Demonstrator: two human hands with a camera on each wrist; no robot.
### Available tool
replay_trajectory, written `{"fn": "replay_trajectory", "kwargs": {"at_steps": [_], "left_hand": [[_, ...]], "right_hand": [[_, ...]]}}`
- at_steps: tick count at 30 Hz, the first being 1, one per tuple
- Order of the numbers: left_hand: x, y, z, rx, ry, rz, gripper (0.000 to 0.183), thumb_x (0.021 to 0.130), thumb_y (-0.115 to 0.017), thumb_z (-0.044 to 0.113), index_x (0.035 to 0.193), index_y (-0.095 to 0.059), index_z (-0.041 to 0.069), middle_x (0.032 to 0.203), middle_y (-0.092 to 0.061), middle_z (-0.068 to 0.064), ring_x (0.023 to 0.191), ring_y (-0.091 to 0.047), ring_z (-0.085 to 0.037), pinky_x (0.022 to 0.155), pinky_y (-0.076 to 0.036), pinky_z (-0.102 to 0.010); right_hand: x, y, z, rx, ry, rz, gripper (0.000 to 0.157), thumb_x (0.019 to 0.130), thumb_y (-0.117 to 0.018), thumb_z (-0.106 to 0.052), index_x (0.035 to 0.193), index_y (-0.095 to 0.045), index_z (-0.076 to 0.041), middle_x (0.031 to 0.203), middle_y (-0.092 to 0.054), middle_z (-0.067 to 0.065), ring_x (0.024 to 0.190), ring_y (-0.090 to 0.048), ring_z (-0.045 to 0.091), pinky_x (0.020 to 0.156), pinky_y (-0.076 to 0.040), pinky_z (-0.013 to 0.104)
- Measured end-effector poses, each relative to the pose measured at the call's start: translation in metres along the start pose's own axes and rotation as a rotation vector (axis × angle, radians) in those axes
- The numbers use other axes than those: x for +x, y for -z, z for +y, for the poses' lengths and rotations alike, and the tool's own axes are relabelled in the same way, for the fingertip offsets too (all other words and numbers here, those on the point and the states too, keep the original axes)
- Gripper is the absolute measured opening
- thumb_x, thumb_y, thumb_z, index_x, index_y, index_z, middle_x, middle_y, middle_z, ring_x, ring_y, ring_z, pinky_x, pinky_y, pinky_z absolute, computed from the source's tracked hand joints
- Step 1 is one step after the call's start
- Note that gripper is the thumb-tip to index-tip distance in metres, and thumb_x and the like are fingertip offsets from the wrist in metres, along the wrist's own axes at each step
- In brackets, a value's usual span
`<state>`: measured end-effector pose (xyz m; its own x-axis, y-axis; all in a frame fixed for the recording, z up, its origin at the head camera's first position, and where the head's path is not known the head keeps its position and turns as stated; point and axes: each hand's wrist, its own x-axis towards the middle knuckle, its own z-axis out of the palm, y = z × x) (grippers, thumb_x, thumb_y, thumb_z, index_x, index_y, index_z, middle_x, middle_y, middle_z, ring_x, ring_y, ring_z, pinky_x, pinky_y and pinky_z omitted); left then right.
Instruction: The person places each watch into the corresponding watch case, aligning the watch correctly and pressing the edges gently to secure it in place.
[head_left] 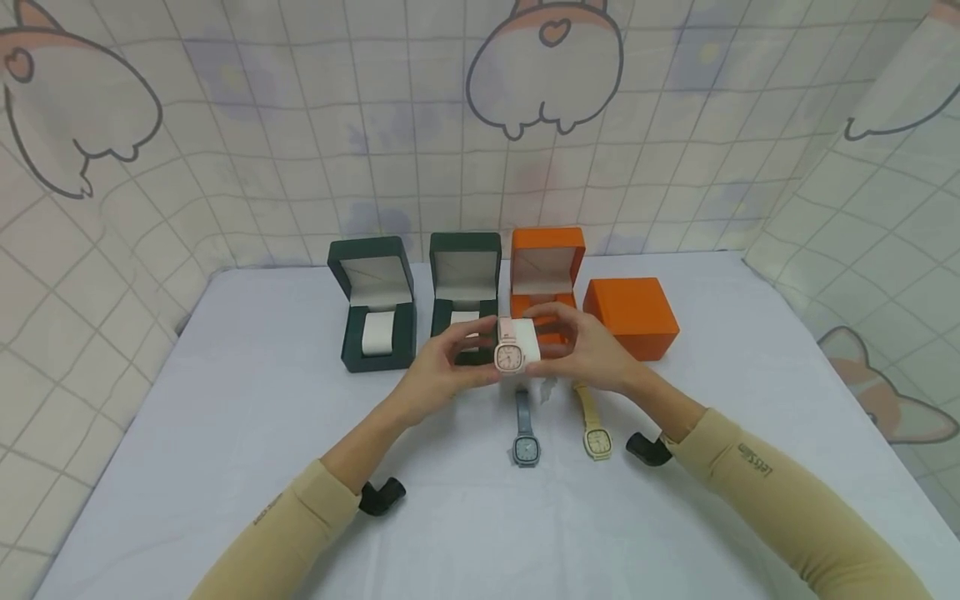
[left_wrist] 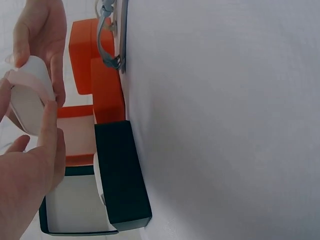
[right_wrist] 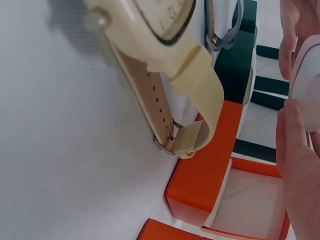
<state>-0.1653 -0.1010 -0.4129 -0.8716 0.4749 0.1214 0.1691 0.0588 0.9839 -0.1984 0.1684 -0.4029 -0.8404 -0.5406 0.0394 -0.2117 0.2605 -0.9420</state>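
Both hands hold a pink watch (head_left: 509, 358) wrapped around a white cushion (head_left: 528, 340), raised above the table in front of the boxes. My left hand (head_left: 441, 372) grips the watch side, with fingers along the pink strap (left_wrist: 35, 82) in the left wrist view. From the other side, my right hand (head_left: 592, 350) pinches the cushion, thumb below and fingers above. Beneath the hands lie a blue watch (head_left: 527, 450) and a yellow watch (head_left: 597, 442). Behind them, an open orange box (head_left: 549, 239) and an open green box (head_left: 465, 243) are partly hidden by the hands.
Another open green box (head_left: 352, 343) with a white cushion (head_left: 377, 333) inside stands at the left of the row. A closed orange box (head_left: 632, 312) stands at the right. Patterned fabric (head_left: 420, 125) hangs behind the white-covered table (head_left: 247, 400).
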Motion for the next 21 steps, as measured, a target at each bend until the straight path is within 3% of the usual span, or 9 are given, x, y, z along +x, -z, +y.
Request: {"fn": "replay_trajectory", "kwargs": {"at_steps": [10,21], "left_hand": [[0.002,0.0017,-0.0025,-0.06,0.038,-0.041,0.073,0.092,-0.078,0.003,0.155,-0.046,0.018,0.152,-0.046,0.002,0.134,-0.051,-0.023,0.101,-0.052,-0.036],[0.0068,0.0055,-0.0055,-0.039,0.046,-0.041,0.075,0.089,-0.08,0.001,0.155,-0.047,0.018,0.151,-0.048,0.003,0.132,-0.052,-0.022,0.102,-0.051,-0.037]], "right_hand": [[-0.0008,-0.0015,0.0029,-0.034,0.017,0.016,0.071,0.082,-0.089,-0.013,0.142,-0.052,-0.007,0.138,-0.054,0.01,0.121,-0.058,0.034,0.094,-0.056,0.034],[0.0014,-0.0052,0.0027,-0.042,0.022,0.036,0.071,0.08,-0.091,-0.014,0.14,-0.053,-0.005,0.137,-0.055,0.011,0.122,-0.057,0.034,0.096,-0.055,0.037]]}}
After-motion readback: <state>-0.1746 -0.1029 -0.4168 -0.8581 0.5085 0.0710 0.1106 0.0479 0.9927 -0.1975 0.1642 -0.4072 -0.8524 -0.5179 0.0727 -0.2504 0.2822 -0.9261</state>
